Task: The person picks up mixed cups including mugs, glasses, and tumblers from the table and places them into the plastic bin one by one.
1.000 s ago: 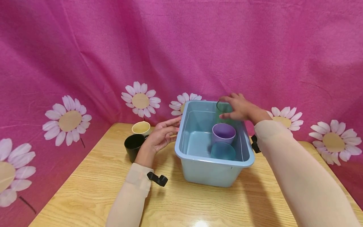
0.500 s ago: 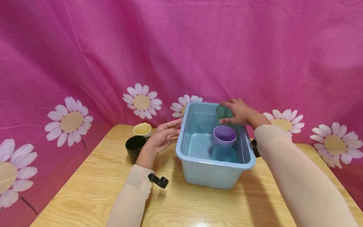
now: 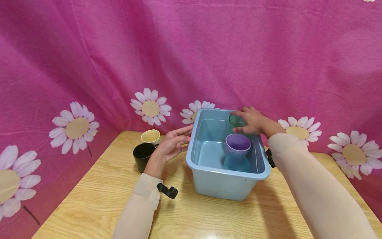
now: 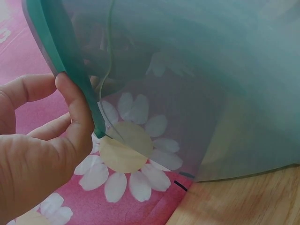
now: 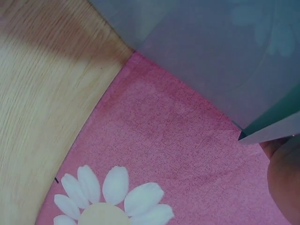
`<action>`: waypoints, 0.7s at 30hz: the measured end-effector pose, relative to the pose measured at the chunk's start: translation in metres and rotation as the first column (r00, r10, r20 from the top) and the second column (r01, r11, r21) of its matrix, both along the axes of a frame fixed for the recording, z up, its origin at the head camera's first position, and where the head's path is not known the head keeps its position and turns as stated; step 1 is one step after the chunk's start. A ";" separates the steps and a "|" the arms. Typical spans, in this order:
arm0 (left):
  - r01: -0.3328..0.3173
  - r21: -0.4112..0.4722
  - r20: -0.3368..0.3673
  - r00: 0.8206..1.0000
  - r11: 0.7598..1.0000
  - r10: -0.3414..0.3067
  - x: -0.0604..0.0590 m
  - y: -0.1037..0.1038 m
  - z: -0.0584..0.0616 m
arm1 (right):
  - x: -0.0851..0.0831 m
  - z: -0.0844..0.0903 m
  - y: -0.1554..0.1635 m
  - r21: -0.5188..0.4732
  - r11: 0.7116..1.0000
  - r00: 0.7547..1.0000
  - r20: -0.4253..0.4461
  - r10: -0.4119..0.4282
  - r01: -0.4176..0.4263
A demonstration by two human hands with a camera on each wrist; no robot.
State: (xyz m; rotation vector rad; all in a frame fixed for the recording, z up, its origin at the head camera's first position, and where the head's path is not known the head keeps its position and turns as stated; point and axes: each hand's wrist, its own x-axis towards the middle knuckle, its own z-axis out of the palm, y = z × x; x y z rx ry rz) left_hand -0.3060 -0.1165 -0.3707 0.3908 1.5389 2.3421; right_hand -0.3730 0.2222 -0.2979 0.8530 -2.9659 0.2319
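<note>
Right hand (image 3: 252,120) grips green plastic cup (image 3: 235,120), upper middle, lowering into pale blue plastic tub (image 3: 226,186). Left hand (image 3: 171,142) loose, fingers against tub side. Next likely: let go gently.

Head view looks forward and down over the table (image 3: 89,199); both wrist views sit close against the bin (image 3: 221,186) – shared, at 12 o'clock.
</note>
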 end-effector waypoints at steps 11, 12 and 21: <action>0.004 0.000 -0.010 1.000 1.000 -0.004 0.001 0.000 0.000 | -0.001 -0.007 0.001 0.040 0.999 0.999 0.029 0.036 -0.038; 0.004 0.004 -0.007 1.000 1.000 -0.004 0.000 0.000 0.000 | -0.001 -0.008 0.001 0.045 0.998 0.999 0.031 0.038 -0.039; 0.003 0.009 -0.009 1.000 1.000 -0.003 0.000 0.000 -0.001 | -0.004 -0.010 -0.001 0.073 0.997 0.998 0.053 0.030 -0.034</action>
